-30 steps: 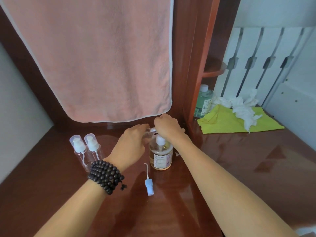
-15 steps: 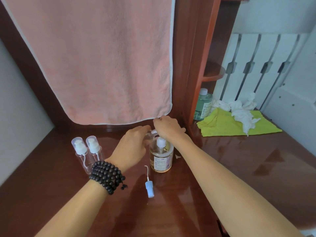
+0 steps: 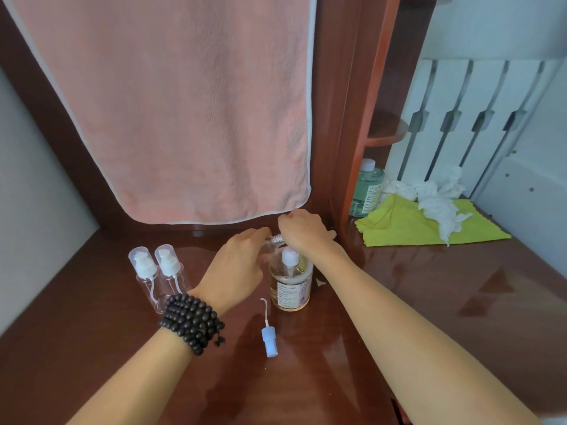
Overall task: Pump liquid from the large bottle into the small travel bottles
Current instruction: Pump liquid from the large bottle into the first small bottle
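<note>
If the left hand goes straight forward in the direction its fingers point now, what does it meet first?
Probably the right hand: the left hand points up-right along the small travel bottle it holds, whose neck nearly meets it. Depth unclear.

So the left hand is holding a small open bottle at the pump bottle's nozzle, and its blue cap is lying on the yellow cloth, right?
Not quite. The head view shows the blue cap with its tube lying on the wooden table in front of the large pump bottle, not on the yellow cloth. The rest holds: the left hand holds a small open bottle at the nozzle.
</note>
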Demonstrator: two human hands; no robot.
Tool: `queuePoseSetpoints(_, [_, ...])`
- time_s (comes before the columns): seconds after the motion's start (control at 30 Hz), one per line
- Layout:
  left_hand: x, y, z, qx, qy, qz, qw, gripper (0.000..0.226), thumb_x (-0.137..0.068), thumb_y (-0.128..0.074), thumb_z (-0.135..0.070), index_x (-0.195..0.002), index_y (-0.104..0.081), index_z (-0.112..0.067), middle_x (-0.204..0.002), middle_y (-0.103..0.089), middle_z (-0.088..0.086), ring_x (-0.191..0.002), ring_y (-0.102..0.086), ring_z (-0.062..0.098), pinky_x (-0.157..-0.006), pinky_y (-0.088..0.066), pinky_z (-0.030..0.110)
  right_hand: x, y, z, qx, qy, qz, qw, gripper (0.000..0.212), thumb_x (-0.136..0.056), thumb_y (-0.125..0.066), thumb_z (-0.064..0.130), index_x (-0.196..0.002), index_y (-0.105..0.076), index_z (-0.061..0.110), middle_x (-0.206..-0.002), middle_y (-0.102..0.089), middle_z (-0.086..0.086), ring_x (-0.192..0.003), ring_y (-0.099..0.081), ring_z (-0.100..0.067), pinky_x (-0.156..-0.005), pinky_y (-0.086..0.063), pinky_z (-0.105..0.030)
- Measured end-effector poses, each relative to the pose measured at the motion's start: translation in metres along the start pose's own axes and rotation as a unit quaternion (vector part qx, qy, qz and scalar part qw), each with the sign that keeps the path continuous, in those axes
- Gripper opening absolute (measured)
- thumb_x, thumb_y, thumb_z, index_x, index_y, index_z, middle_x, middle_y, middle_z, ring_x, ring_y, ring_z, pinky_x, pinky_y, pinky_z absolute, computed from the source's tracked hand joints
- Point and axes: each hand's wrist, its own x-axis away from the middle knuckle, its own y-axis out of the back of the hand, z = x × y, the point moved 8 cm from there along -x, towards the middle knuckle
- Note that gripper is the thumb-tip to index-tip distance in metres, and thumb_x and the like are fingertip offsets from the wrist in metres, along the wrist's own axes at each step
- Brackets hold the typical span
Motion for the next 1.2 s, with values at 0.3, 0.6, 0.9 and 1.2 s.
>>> queuePoseSetpoints(0.3, [0.002, -0.006, 0.000, -0.012, 0.002, -0.019, 1.000, 0.031, -0.081, -0.063, 0.001, -0.111, -0.059, -0.009, -0.092, -0.063, 0.007, -0.083, -0.062, 0.030, -0.069, -0.051, 0.046, -0.004, -0.012, -0.003, 0.001, -0.003, 0.032, 0.999, 0.035, -0.092, -0.030, 0.025, -0.110, -0.058, 0.014, -0.120, -0.056, -0.008, -0.122, -0.049, -0.033, -0.109, -0.025, -0.059])
queuePoseSetpoints(0.6, [0.002, -0.001, -0.001, -0.022, -0.010, -0.011, 1.000, 0.038, -0.082, -0.063, 0.000, -0.117, -0.056, -0.012, -0.098, -0.062, 0.005, -0.089, -0.062, 0.030, -0.072, -0.052, 0.045, 0.001, -0.006, 0.006, -0.015, 0.004, 0.024, 1.000, 0.044, -0.092, -0.025, 0.033, -0.112, -0.059, 0.014, -0.122, -0.058, -0.009, -0.120, -0.050, -0.034, -0.102, -0.024, -0.060])
queuePoseSetpoints(0.9, [0.005, -0.009, -0.001, -0.028, 0.000, -0.011, 1.000, 0.028, -0.082, -0.063, 0.001, -0.107, -0.058, -0.010, -0.086, -0.059, 0.004, -0.077, -0.060, 0.030, -0.064, -0.050, 0.044, -0.002, -0.017, -0.009, -0.006, -0.025, 0.025, 0.999, 0.042, -0.094, -0.025, 0.018, -0.120, -0.058, 0.013, -0.127, -0.055, -0.008, -0.128, -0.048, -0.034, -0.112, -0.022, -0.065])
queuePoseSetpoints(1.2, [0.002, -0.001, -0.001, -0.024, 0.000, -0.013, 1.000, 0.035, -0.081, -0.064, 0.001, -0.111, -0.056, -0.014, -0.091, -0.061, 0.001, -0.082, -0.060, 0.026, -0.067, -0.051, 0.043, 0.005, 0.001, -0.002, -0.036, -0.016, 0.001, 0.999, 0.053, -0.103, -0.021, 0.040, -0.132, -0.057, 0.015, -0.136, -0.056, -0.011, -0.128, -0.047, -0.036, -0.107, -0.024, -0.060])
